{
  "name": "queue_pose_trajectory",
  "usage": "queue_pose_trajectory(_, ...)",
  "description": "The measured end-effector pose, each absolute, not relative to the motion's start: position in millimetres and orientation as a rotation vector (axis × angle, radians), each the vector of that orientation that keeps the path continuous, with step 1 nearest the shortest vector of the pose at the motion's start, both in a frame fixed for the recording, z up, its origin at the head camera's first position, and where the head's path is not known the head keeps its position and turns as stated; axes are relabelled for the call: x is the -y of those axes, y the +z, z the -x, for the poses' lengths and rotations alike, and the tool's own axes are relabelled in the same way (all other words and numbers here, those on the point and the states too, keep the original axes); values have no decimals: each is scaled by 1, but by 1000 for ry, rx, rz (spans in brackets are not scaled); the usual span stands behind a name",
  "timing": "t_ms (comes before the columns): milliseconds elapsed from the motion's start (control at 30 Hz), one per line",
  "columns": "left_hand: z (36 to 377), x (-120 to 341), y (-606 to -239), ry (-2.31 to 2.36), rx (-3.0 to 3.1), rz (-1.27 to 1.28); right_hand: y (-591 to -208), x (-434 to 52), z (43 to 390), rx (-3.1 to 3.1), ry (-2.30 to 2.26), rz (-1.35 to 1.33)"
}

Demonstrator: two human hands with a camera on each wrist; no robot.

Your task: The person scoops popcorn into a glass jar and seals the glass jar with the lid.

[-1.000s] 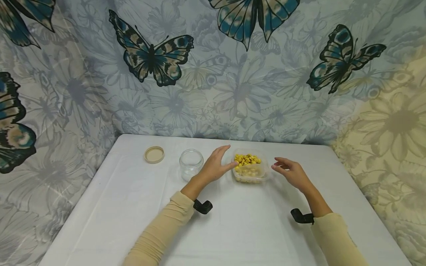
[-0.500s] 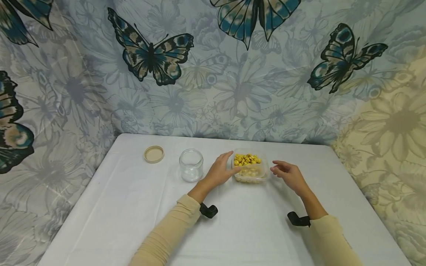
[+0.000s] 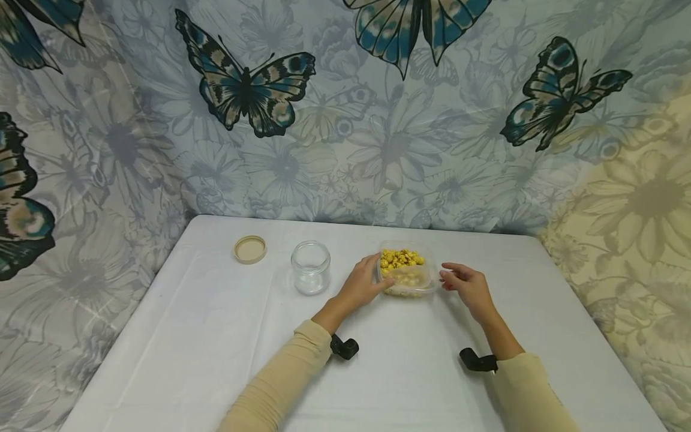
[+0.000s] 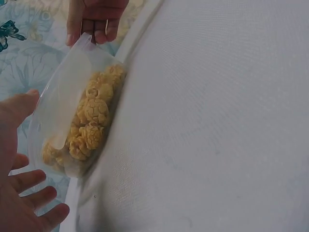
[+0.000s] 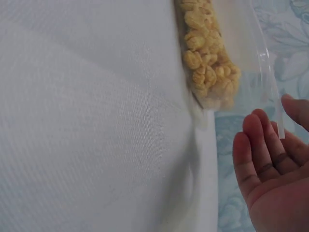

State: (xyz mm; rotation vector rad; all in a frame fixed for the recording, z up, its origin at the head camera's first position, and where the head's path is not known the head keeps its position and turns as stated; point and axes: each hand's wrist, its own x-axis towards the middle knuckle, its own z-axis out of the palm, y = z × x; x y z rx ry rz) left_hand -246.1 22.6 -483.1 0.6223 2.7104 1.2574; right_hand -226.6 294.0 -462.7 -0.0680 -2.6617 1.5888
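A clear plastic container [image 3: 406, 277] of yellow puffed pieces [image 3: 400, 259] sits mid-table. My left hand [image 3: 378, 275] is at its left side, thumb by the near corner and fingers spread, gripping nothing. In the left wrist view the container [image 4: 63, 106] lies between my left hand's thumb and fingers [image 4: 19, 160]. My right hand [image 3: 452, 277] is at the container's right side with relaxed fingers. Its fingertips [image 4: 94, 34] meet the rim. In the right wrist view the open palm [image 5: 270, 164] faces the container [image 5: 227, 53].
An empty glass jar [image 3: 310, 267] stands left of the container, and its tan lid [image 3: 250, 249] lies further left. A white cloth covers the table [image 3: 216, 360]. A butterfly-print curtain [image 3: 345, 120] hangs close behind the far edge.
Both hands have closed in on the container from either side, the left hand lowering to its near-left corner. The container, jar and lid have not moved.
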Motion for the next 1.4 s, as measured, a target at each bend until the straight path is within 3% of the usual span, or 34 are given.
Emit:
queue_pose_trajectory(433,246,-20,-486,1260,-2718,-633,-462,-287,225,2402,2119,324)
queue_pose_trajectory(733,248,-26,-489,1247,-2746,-636,-427,-292,223,2104,2298,222)
queue_pose_trajectory(867,247,-28,-490,1222,-2770,-651,-405,-296,228,2089,2130,140)
queue_pose_trajectory(1167,244,-28,-494,1190,-2812,-664,-378,-291,239,2415,1189,-77)
queue_pose_trajectory(1400,239,-28,-489,1177,-2806,-651,-382,-289,250,2478,1026,-184)
